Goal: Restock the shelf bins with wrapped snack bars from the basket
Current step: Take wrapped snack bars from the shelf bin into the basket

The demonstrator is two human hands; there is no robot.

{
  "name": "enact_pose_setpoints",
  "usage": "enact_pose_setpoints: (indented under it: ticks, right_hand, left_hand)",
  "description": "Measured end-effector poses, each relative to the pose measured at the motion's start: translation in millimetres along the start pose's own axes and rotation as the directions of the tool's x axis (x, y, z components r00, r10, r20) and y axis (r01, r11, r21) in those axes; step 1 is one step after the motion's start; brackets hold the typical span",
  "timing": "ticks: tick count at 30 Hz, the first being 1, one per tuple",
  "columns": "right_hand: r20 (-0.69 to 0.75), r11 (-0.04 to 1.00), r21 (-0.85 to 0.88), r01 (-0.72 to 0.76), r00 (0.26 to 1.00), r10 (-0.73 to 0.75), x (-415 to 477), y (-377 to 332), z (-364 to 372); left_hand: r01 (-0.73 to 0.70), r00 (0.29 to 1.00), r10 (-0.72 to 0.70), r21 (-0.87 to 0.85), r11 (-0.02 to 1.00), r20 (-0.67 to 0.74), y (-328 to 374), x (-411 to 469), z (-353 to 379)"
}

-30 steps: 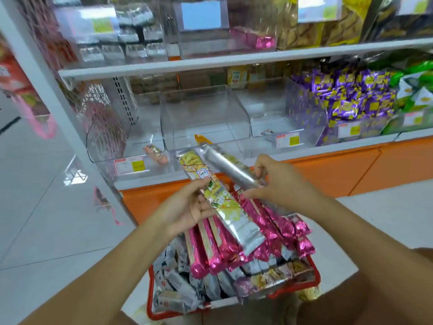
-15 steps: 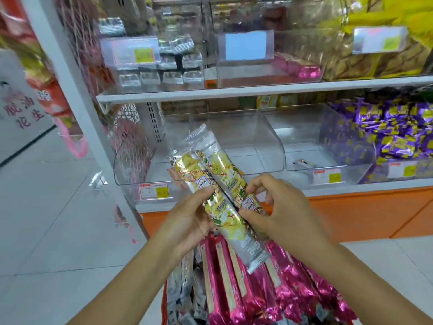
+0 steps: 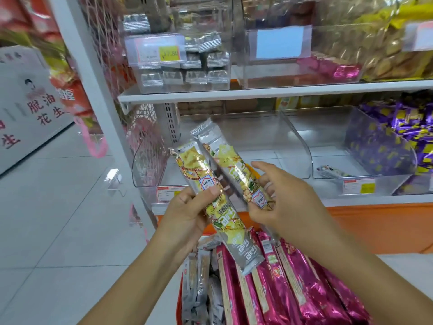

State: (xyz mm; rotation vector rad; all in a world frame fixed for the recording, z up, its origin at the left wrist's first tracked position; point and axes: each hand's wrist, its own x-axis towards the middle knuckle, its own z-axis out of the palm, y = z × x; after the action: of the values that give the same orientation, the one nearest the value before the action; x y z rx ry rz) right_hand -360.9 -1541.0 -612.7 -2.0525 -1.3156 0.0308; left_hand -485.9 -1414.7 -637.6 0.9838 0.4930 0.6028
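Observation:
Two long silver-and-yellow wrapped snack bars are held side by side in front of the lower shelf. My left hand grips the left bar around its middle. My right hand pinches the lower part of the right bar, which points up toward a clear bin on the lower shelf. Below my hands the red basket holds several magenta bars and grey wrapped bars.
The white upper shelf carries clear bins of silver packets and pink bars. A bin of purple sweets stands to the right. A white upright post and pink netting stand on the left; tiled floor lies beyond.
Both hands have risen with the bars, and the view has tilted up toward the shelf. The right bar has turned printed side up and now lies alongside the left bar.

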Motion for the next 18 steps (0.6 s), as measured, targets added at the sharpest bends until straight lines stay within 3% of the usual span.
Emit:
enact_pose_setpoints:
  ticks: [4,8,11,14,18]
  right_hand:
    - [0.018,0.991,-0.135,-0.004,1.000,0.006,17,12,-23]
    - [0.155,0.939,-0.264,0.220,0.971,-0.184,40,42,-56]
    - [0.347,0.828,-0.292,0.479,0.860,-0.375,42,48,-66]
    - [0.559,0.724,-0.237,0.648,0.700,-0.444,34,38,-61]
    - [0.651,0.595,-0.194,0.780,0.556,-0.516,23,30,-46]
  left_hand:
    - [0.057,0.997,-0.056,-0.019,0.998,0.049,3,-3,-3]
    - [0.218,0.973,-0.216,-0.021,0.976,0.084,6,-2,-10]
    - [0.371,0.916,-0.379,0.084,0.925,0.134,5,-3,-15]
    - [0.486,0.836,-0.519,0.199,0.851,0.177,1,-2,-14]
    - [0.544,0.777,-0.591,0.241,0.804,0.218,-8,0,-1]
